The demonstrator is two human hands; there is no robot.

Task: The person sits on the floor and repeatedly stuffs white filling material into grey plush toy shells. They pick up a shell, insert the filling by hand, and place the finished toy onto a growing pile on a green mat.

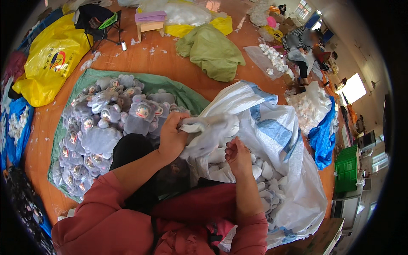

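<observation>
My left hand [173,135] is closed around one end of a pale grey and white plush piece [210,135], which is blurred by motion and stretches to the right. Just below its far end is my right hand [238,156], fingers curled together in a pinch; what they hold, if anything, is too small to make out. Under both hands, white and grey plush pieces [270,196] lie in a large white woven sack [304,180] with blue stripes. To the left, a heap of grey plush dolls [101,138] with doll faces rests on a green sheet [187,94].
A yellow bag [46,61] and a folding chair [97,25] stand at the far left. Olive cloth [211,53] lies on the wooden floor ahead. Another person [299,46] sits at the far right near white stuffing. A green crate [346,169] stands at right.
</observation>
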